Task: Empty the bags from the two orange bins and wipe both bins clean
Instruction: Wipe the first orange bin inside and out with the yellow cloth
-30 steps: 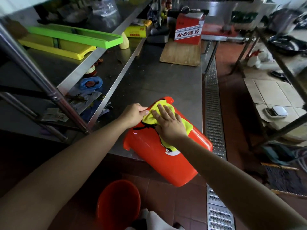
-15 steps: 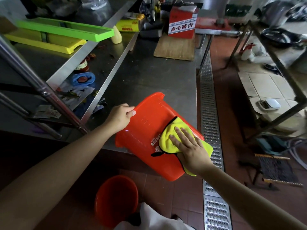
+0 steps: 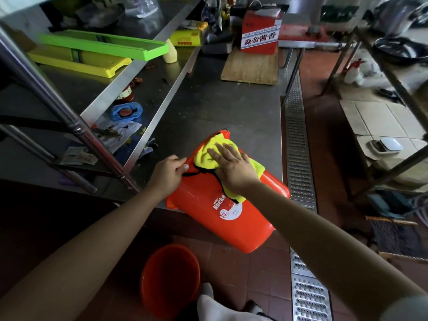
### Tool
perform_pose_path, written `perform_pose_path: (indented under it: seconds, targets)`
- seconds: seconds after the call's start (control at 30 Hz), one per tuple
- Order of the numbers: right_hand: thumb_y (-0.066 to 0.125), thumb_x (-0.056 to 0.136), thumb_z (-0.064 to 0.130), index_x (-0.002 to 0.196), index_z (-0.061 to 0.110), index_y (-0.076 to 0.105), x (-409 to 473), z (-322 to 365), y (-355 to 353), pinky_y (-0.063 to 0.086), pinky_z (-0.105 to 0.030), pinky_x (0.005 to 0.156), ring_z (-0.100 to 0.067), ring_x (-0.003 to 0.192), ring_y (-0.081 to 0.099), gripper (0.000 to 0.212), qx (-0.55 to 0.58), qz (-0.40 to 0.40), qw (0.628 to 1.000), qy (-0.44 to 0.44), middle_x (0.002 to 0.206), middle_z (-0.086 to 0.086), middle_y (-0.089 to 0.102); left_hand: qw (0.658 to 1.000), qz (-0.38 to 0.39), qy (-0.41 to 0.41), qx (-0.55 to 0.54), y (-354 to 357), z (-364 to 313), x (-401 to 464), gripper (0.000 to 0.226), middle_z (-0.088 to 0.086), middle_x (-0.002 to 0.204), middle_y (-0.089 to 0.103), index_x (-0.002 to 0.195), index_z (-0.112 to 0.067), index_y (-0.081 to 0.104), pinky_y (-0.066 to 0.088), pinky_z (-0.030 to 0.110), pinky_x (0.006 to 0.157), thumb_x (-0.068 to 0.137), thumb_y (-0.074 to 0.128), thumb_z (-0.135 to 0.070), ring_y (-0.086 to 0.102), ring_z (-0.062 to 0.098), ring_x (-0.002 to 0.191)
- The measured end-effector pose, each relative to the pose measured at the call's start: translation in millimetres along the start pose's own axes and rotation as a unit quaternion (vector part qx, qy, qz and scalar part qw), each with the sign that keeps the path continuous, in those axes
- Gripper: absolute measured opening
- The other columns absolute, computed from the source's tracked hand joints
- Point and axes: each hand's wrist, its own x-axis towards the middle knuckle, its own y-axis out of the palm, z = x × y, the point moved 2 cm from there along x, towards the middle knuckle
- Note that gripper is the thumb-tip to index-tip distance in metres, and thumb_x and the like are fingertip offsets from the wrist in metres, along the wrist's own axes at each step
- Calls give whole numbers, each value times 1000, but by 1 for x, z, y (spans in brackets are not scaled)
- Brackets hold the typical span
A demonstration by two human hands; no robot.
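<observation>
An orange bin (image 3: 231,218) lies on its side over the front edge of the steel table (image 3: 222,105), its mouth toward me and its base away. A yellow cloth (image 3: 209,152) lies on the bin's upper side near the base. My right hand (image 3: 234,166) presses flat on the cloth with straight fingers. My left hand (image 3: 169,174) grips the bin's left side next to the cloth. A second orange bin (image 3: 170,276) stands upright on the floor below, open and dark inside.
A wooden board (image 3: 251,67) and a red box (image 3: 260,33) sit at the table's far end. Green and yellow trays (image 3: 104,46) lie on the left shelf. A metal floor drain (image 3: 298,158) runs along the right of the table. A white cloth (image 3: 222,306) lies at my feet.
My right hand slid the cloth from the base down toward the bin's mouth, then back up to the base. My left hand kept its hold on the bin's left side.
</observation>
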Motion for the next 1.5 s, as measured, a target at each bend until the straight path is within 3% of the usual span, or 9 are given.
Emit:
perform_pose_path:
  seconds: [0.33, 0.43, 0.57, 0.8, 0.9, 1.13, 1.27, 1.4, 1.5]
  targets:
    - [48, 90, 30, 137, 15, 58, -138, -72, 3, 44, -52, 103, -33, 137, 44, 50, 24, -69, 997, 17, 145, -9, 52, 999, -2, -48, 8, 3, -10, 4, 33, 6, 112, 67, 124, -6, 65, 41, 21, 83, 98, 57, -23, 63, 22, 102]
    - [57, 91, 21, 140, 17, 55, -139, -75, 4, 38, -51, 109, -30, 144, 36, 49, 53, -60, 997, 19, 154, -6, 43, 998, 17, -56, 2, 0, -11, 2, 34, 3, 113, 67, 126, -7, 64, 41, 22, 82, 98, 56, -24, 63, 20, 102]
    - [48, 93, 29, 149, 24, 46, -112, -63, -2, 34, -51, 108, -27, 147, 30, 56, 71, -42, 996, 14, 160, -2, 33, 998, 28, -51, 8, -5, -5, -7, 35, 1, 115, 66, 128, -7, 63, 40, 21, 83, 98, 58, -24, 62, 20, 105]
    - [47, 100, 33, 155, 32, 31, -5, -9, -5, 27, -52, 115, -25, 150, 19, 57, 50, -19, 999, 5, 165, 2, 20, 999, 26, -24, -5, -10, 5, -24, 35, 14, 117, 65, 126, 0, 63, 43, 27, 88, 97, 59, -21, 62, 28, 109]
    - [43, 102, 37, 155, 34, 27, 14, 9, -2, 23, -56, 117, -24, 151, 14, 56, 35, -9, 999, 3, 166, 3, 17, 1000, 19, -9, 1, -12, 8, -33, 37, 16, 112, 66, 125, -1, 64, 43, 25, 80, 99, 56, -26, 64, 30, 103]
    - [51, 96, 31, 154, 31, 34, -66, -19, 0, 31, -55, 111, -28, 151, 20, 60, 10, -18, 999, -50, 165, 1, 21, 997, -7, -79, -5, -5, 10, -44, 34, 12, 116, 67, 126, -9, 65, 37, 20, 82, 95, 61, -22, 62, 28, 108]
    - [49, 95, 31, 153, 29, 38, -99, -31, 0, 34, -53, 110, -27, 151, 20, 59, 5, -22, 999, -47, 165, 2, 20, 990, 58, -123, -32, -10, -2, -36, 40, 3, 116, 67, 122, -15, 68, 45, 25, 86, 91, 55, -37, 63, 21, 108]
    - [54, 95, 31, 152, 30, 39, -108, -17, 5, 35, -54, 108, -27, 152, 19, 59, -5, -24, 998, -50, 165, 2, 20, 993, 65, -98, 14, -7, -39, 8, 53, 9, 133, 60, 135, -13, 57, 43, 32, 102, 96, 49, -47, 56, 24, 122]
    - [55, 94, 32, 152, 31, 40, -117, -8, 10, 37, -54, 107, -28, 151, 21, 60, -11, -32, 998, -57, 165, 3, 21, 993, 62, -66, 73, 6, -68, 48, 42, 18, 116, 67, 116, -7, 66, 45, 33, 87, 98, 48, -40, 60, 33, 110]
